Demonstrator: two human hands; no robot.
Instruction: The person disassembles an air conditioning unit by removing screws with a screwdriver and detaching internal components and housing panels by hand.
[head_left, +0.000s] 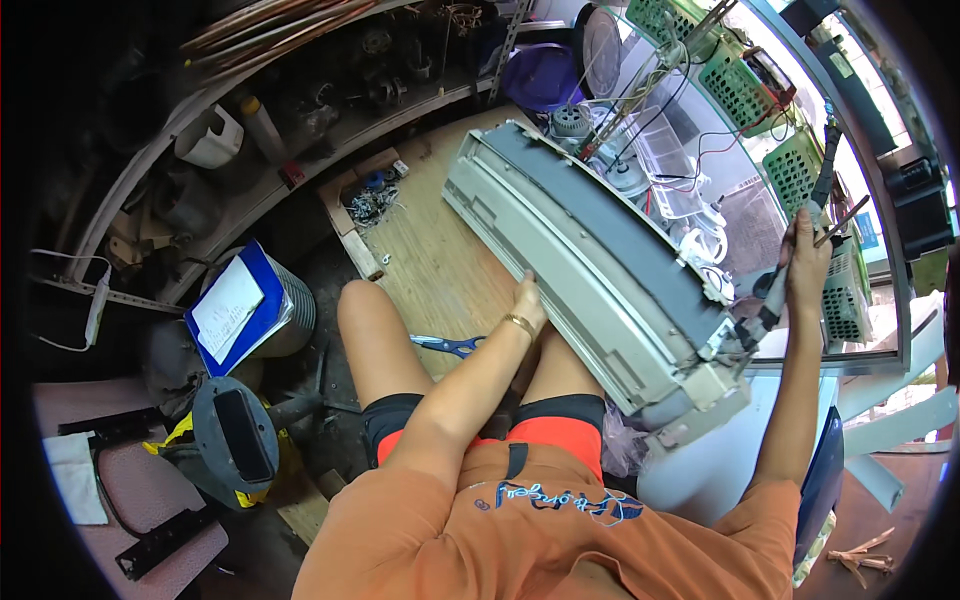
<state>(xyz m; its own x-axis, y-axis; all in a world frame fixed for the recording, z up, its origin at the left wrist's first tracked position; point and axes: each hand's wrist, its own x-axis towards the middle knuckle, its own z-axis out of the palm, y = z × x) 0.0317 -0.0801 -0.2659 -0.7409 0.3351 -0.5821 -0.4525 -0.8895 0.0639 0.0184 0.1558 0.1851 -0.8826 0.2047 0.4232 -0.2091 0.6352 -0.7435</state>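
Observation:
A long pale air conditioner indoor unit [570, 290] lies slantwise over the wooden bench and my right thigh, its dark grey back strip facing up. My left hand [530, 300] grips its near long edge, with most of the fingers hidden against the casing. From the unit's right end rises a wrapped pipe bundle [772, 300]. My right hand [806, 262] is closed around this bundle, near where bare pipe ends stick out. Blue-handled scissors [450, 345] lie on the bench beside my left forearm.
Small screws fill a wooden corner tray [345, 235] on the bench [440, 265]. Green baskets [795, 170], motors and wires crowd the right side by the window. A welding mask [236, 440] and a blue folder [250, 290] on a drum stand left. Shelves [330, 150] line the back.

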